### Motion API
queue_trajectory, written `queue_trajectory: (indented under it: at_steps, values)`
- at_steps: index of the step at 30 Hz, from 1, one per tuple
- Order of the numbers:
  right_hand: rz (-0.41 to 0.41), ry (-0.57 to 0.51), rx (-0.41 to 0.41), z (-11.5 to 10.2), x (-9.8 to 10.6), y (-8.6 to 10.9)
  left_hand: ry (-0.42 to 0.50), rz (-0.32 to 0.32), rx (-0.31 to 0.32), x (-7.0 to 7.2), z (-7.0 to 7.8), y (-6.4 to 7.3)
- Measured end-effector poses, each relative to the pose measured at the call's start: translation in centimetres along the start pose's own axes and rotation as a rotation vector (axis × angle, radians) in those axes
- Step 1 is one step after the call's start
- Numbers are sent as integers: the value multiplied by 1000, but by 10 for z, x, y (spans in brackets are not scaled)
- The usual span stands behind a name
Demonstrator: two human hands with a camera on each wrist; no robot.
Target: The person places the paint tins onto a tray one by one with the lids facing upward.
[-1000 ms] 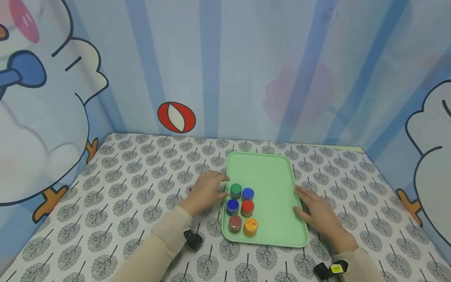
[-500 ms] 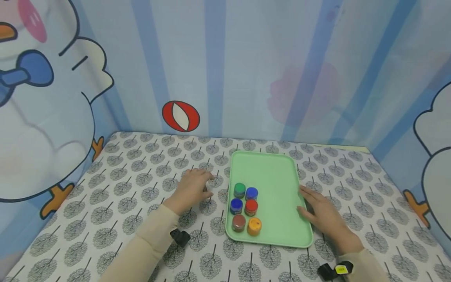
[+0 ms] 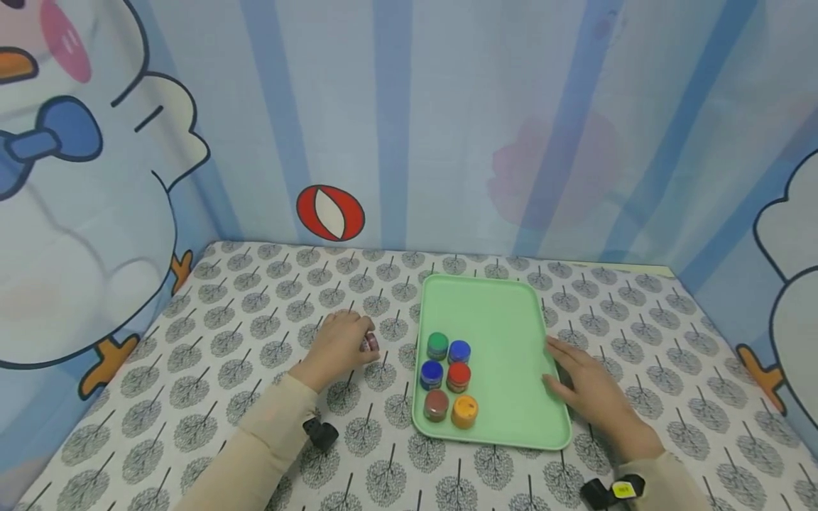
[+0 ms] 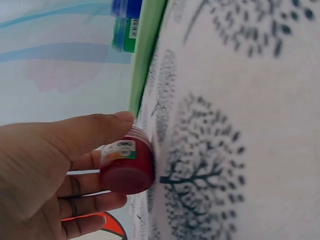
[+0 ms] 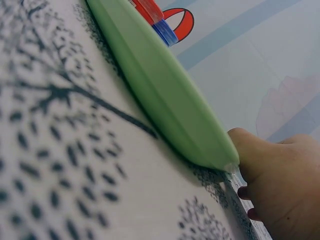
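Note:
My left hand is left of the green tray, fingers and thumb around a small dark red paint jar. The jar appears tipped on its side against the patterned cloth; the fingers partly hide it in the head view. At the tray's right edge rests my right hand, fingers extended, touching the rim. Inside the tray, on its left side, stand a green-lidded jar, two blue-lidded jars, a red-lidded jar, a brown jar and an orange jar.
A tree-patterned cloth covers the table. Behind it hangs a striped curtain with cartoon prints. The tray's raised rim lies between the left hand and the standing jars.
My left hand has drawn away from the tray's left edge, moving left, and now grips the dark red paint jar. The right hand stays at the tray's right rim.

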State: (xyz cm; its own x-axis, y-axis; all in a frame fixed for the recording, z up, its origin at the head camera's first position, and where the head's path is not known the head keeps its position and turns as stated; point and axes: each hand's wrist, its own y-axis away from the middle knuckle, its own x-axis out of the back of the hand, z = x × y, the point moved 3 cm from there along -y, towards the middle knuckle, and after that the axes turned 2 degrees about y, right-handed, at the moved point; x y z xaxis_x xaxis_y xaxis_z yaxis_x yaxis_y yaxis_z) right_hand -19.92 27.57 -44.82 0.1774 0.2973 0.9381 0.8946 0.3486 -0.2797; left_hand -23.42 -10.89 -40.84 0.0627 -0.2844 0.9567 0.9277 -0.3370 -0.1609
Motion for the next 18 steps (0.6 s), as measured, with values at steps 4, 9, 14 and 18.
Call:
queue_trajectory:
  at_steps: [4, 9, 14, 18]
  values:
    - [-1, -4, 4, 0, -1, 0, -4, 6, 12, -5, -3, 0]
    - [6, -3, 7, 0, -1, 0, 9, 9, 16, -7, -4, -1]
    - [5, -1, 2, 0, 0, 0, 0, 12, 9, -8, -4, -2]
    - [-2, -1, -7, 1, 0, 0, -13, 19, -9, -8, -3, -4]
